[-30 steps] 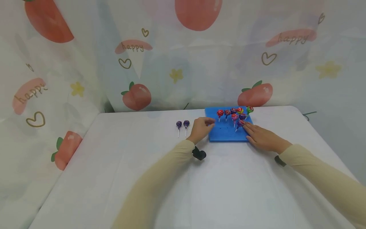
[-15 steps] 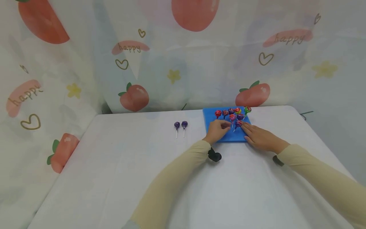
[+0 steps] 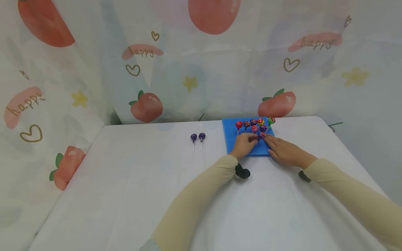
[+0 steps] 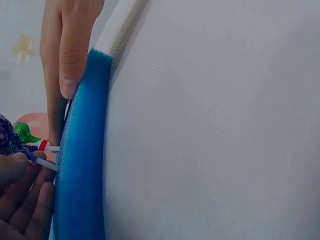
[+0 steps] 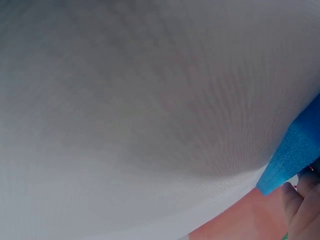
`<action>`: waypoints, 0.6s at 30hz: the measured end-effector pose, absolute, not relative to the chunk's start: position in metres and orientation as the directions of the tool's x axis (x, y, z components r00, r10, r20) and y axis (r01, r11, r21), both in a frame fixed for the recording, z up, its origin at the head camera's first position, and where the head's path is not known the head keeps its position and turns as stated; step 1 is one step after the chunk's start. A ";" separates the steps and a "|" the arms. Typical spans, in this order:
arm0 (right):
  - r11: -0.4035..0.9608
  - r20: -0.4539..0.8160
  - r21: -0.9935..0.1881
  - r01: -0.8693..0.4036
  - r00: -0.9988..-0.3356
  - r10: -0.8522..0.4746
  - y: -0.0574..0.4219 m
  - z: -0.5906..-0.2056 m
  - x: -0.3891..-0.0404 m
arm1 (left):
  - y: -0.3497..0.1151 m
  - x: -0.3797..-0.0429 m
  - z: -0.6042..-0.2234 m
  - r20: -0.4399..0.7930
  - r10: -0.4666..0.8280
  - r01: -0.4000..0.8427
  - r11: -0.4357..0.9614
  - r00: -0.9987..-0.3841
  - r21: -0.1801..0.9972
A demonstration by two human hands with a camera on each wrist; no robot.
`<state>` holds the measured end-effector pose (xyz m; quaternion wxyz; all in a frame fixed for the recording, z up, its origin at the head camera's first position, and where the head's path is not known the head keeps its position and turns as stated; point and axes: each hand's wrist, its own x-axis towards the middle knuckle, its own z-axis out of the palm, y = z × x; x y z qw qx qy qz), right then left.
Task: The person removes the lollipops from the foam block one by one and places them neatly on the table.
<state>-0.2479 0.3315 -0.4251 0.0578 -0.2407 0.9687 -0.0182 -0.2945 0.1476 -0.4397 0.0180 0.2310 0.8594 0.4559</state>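
A blue foam board (image 3: pixel 230 143) lies on the table with several wrapped lollipops standing in it. At its front, a purple lollipop (image 3: pixel 261 135) stands with its white stick in the foam. My left hand (image 3: pixel 243 144) reaches over the board and pinches this lollipop below its head; in the left wrist view the thumb (image 4: pixel 12 167) and fingers lie on either side of it. My right hand (image 3: pixel 287 151) rests with straight fingers on the board's right edge, fingertips right beside the same lollipop. In the right wrist view, only part of that hand (image 5: pixel 305 212) shows beside the foam.
Two purple lollipops, one left (image 3: pixel 193 137) and one right (image 3: pixel 202 136), lie side by side on the white table (image 3: pixel 150 174), left of the board. Red, pink, yellow and green lollipops (image 3: pixel 271 120) stand toward the board's back. A printed curtain (image 3: pixel 220 69) hangs behind the table.
My left hand has moved right across the board from its left edge to the front purple lollipop and now pinches it. The right hand has stayed on the board's right edge.
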 end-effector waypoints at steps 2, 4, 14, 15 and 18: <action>0.883 -0.103 -0.062 -0.465 -0.877 -0.469 0.331 -0.425 -0.248 | 0.148 -0.295 -0.441 0.180 0.410 0.381 0.485 -0.894 0.787; 0.883 -0.103 -0.059 -0.465 -0.877 -0.469 0.331 -0.425 -0.248 | 0.149 -0.295 -0.441 0.179 0.408 0.380 0.489 -0.895 0.785; 0.878 -0.100 -0.061 -0.474 -0.873 -0.478 0.331 -0.425 -0.246 | 0.147 -0.296 -0.442 0.158 0.402 0.362 0.503 -0.902 0.785; 0.879 -0.099 -0.060 -0.474 -0.873 -0.477 0.331 -0.425 -0.247 | 0.147 -0.296 -0.441 0.156 0.403 0.361 0.503 -0.902 0.785; 0.878 -0.094 -0.063 -0.474 -0.873 -0.479 0.331 -0.426 -0.247 | 0.147 -0.296 -0.441 0.156 0.403 0.360 0.501 -0.902 0.787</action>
